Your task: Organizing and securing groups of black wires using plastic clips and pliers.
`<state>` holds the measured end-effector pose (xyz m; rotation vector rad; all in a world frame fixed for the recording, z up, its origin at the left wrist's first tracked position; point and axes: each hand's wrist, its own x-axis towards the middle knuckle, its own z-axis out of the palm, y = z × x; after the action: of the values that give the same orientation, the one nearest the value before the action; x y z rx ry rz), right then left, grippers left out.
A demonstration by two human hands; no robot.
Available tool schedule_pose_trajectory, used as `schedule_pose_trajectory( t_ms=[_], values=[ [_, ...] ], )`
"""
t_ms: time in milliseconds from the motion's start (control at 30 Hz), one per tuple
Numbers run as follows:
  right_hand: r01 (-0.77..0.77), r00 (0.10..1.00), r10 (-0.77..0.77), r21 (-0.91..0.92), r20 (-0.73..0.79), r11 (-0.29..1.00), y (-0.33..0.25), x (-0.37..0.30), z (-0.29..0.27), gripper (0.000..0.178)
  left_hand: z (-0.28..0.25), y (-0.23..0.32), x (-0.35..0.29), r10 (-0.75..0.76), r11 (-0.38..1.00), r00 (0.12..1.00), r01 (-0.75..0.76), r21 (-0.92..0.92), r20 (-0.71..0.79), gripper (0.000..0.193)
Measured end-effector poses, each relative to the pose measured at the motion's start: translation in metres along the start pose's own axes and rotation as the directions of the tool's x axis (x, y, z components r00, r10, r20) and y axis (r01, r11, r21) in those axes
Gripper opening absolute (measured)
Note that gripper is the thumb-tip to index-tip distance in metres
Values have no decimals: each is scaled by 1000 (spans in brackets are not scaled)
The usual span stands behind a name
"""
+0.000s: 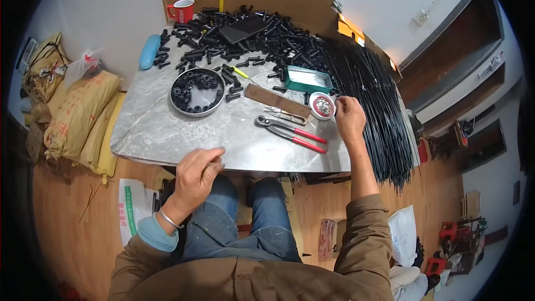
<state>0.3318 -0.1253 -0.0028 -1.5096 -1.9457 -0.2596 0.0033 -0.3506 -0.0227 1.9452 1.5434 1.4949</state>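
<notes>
My left hand (197,174) hovers by the table's front edge, above my lap. Its fingers are loosely bent, with a gap between index finger and thumb and nothing visible in it. At the right, my right hand (350,118) is closed in a pinch beside a small white bowl (313,103) of tiny metal pieces; whatever the fingertips hold is hidden. Red-handled pincers (291,133) lie left of that hand. Behind them are small scissors (285,115) and a flat brown strip (276,100). A round metal tin (191,112) holds short black tubular pieces (188,86).
Many black plastic fittings (298,44) are heaped at the back, with a dark phone-like slab (243,29) on top. Long black rods (376,106) cover the right side. A teal box (308,79), a blue case (149,52) and a red mug (182,11) also stand there.
</notes>
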Motion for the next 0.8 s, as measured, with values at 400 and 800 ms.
schedule_pose_trajectory(
  t_ms=[400, 800],
  values=[
    [-155, 846, 382, -515, 372, 843, 53, 42, -6, 35, 57, -23, 22, 227, 938, 971, -198, 284, -72, 20],
    [-214, 845, 390, -437, 366, 873, 67, 59, 23, 26, 70, -32, 21, 38, 968, 999, -34, 249, -11, 22]
  ],
)
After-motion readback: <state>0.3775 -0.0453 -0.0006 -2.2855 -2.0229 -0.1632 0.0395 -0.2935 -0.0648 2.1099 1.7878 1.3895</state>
